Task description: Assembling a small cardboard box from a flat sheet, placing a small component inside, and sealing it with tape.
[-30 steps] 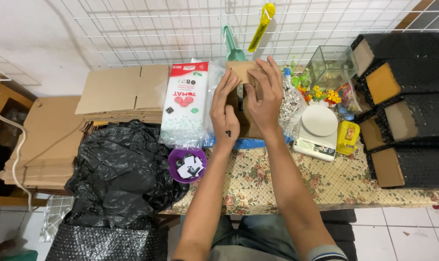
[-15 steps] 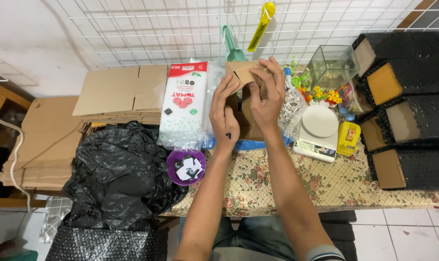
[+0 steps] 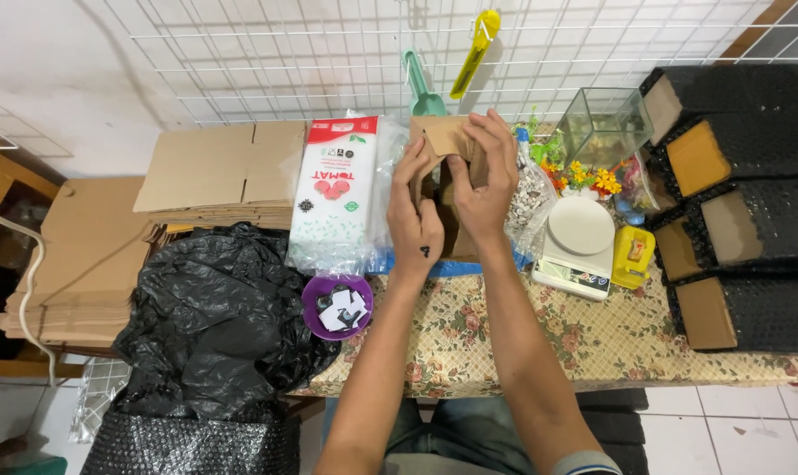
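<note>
Both hands are on a small brown cardboard box (image 3: 443, 141) held above the back of the flower-patterned table (image 3: 539, 343). My left hand (image 3: 415, 220) presses against the box's left side with fingers up along its flap. My right hand (image 3: 485, 180) grips the box from the right, fingers curled over the top flap. Most of the box is hidden behind the two hands.
A white and red bag (image 3: 335, 198) lies left of the box, a purple bowl (image 3: 337, 306) of small pieces in front of it. A white kitchen scale (image 3: 579, 242) and yellow tape dispenser (image 3: 633, 257) sit right. Black-wrapped boxes (image 3: 750, 202) stack far right; flat cardboard (image 3: 218, 171) and a black plastic bag (image 3: 214, 317) left.
The hands have shifted slightly on the box; the left hand's fingers moved up along the flap while the right hand folded over the top. Nothing else moved.
</note>
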